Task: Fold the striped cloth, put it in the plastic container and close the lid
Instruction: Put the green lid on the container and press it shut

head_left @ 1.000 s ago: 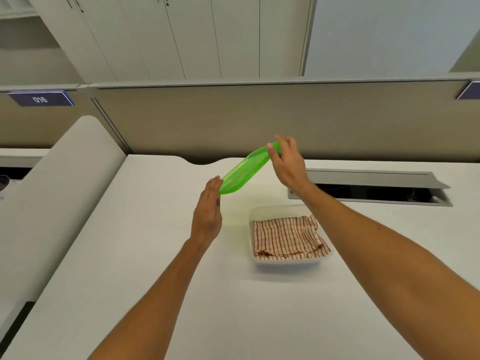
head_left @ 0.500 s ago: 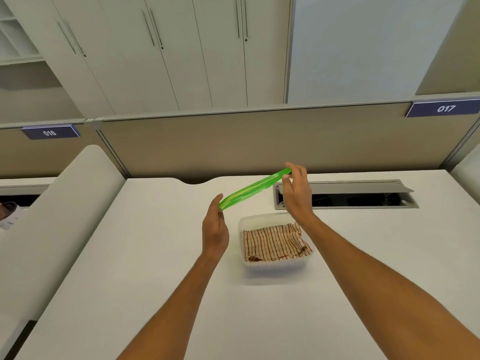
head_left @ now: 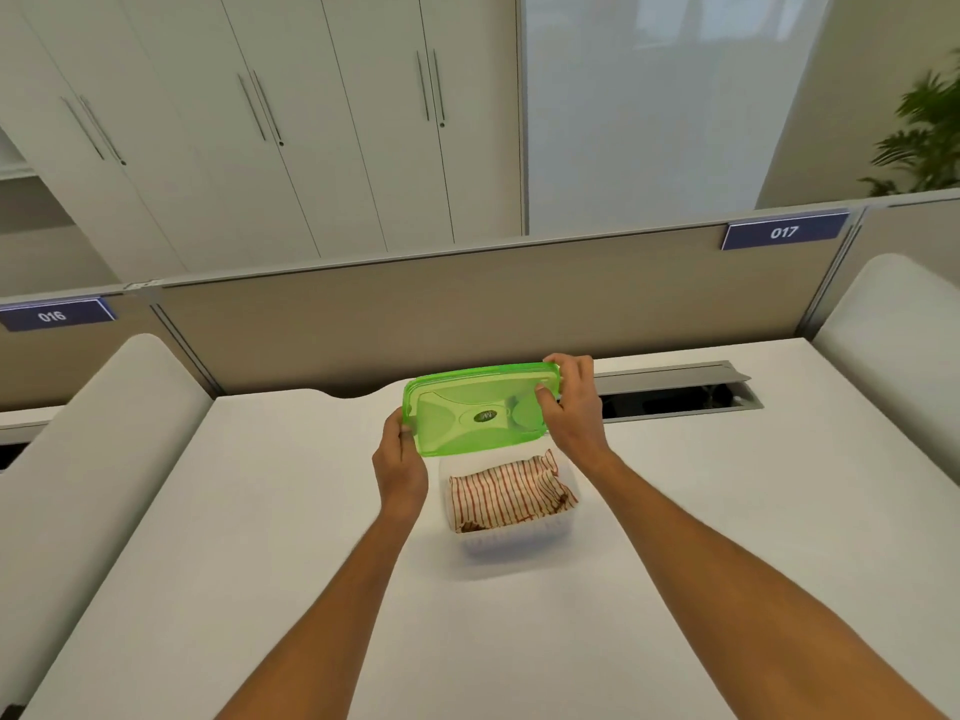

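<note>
Desk (head_left: 260, 563) — one lid (head_left: 480, 410), two hands.

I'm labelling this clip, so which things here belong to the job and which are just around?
Job:
green lid, held by left hand and right hand
striped cloth
plastic container

Just around:
desk cable hatch
017 sign
016 sign
cabinets
plant
</note>
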